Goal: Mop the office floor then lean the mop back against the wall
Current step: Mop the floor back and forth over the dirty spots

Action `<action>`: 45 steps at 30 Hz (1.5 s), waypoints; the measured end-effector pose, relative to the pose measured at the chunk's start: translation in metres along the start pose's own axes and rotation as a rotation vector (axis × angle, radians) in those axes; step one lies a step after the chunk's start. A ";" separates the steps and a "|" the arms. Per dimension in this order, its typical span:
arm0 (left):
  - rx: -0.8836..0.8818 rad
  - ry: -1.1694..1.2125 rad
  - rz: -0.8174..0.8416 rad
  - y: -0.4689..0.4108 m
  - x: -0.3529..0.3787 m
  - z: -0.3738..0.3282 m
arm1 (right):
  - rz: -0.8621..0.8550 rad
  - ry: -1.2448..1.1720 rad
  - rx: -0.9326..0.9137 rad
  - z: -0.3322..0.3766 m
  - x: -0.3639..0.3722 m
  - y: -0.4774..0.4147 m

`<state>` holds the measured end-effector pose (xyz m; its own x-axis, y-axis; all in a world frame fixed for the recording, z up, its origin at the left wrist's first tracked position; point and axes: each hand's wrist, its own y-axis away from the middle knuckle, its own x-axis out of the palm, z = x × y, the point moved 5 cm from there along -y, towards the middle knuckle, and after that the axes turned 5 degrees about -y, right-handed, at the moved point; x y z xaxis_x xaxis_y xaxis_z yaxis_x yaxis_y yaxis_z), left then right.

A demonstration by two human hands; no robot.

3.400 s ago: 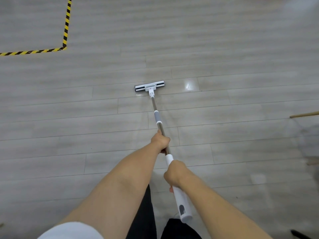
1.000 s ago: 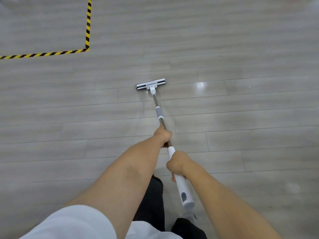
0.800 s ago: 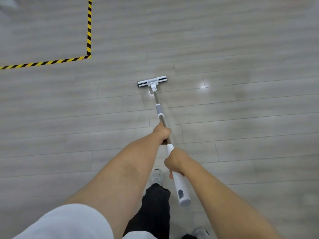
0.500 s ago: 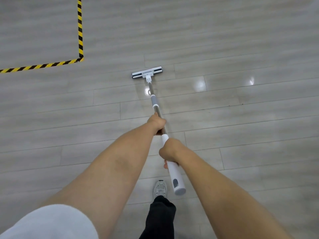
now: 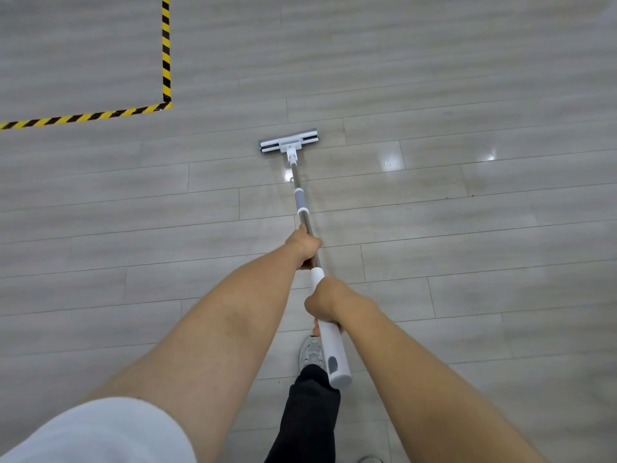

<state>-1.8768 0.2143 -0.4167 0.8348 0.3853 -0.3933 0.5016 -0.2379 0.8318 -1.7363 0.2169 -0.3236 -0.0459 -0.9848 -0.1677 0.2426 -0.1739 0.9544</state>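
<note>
Both hands grip a flat squeegee-style mop [image 5: 301, 203]. The left hand [image 5: 303, 246] is curled round the bare metal shaft, and the right hand [image 5: 325, 300] is wrapped round the white handle grip just behind it (thumb underneath). The mop head [image 5: 288, 144] lies flat on the grey plank floor [image 5: 467, 262], well ahead of the person and crosswise to the shaft. Yellow-and-black hazard tape [image 5: 166, 61] marks a corner on the floor toward its far left. A grey sneaker [image 5: 312, 352] and a black trouser leg [image 5: 305, 416] show below the handle's end, and a white sleeve [image 5: 100, 432] shows at the lower left.
</note>
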 end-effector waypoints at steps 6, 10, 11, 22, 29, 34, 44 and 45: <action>-0.023 0.032 0.008 0.079 0.040 0.072 | 0.003 0.100 -0.038 -0.077 0.051 0.052; -0.038 0.079 0.011 0.144 0.079 0.133 | -0.007 0.172 -0.025 -0.148 0.092 0.095; -0.044 0.086 0.011 0.160 0.091 0.148 | -0.005 0.166 -0.015 -0.168 0.101 0.107; -0.059 0.165 -0.002 0.257 0.156 0.216 | -0.070 0.117 -0.070 -0.271 0.137 0.184; -0.063 0.217 -0.015 0.230 0.135 0.212 | -0.081 0.082 -0.035 -0.243 0.141 0.167; -0.060 0.239 -0.044 0.185 0.100 0.175 | -0.059 0.098 -0.055 -0.186 0.112 0.141; -0.072 0.273 -0.077 0.060 -0.003 0.083 | -0.073 0.090 -0.070 -0.036 0.054 0.055; -0.066 0.282 -0.080 0.047 -0.014 0.074 | -0.075 0.083 -0.068 -0.020 0.049 0.045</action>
<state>-1.8482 0.1321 -0.4006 0.6927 0.6350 -0.3419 0.5397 -0.1420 0.8298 -1.7079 0.1611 -0.2941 0.0135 -0.9654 -0.2605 0.3064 -0.2440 0.9201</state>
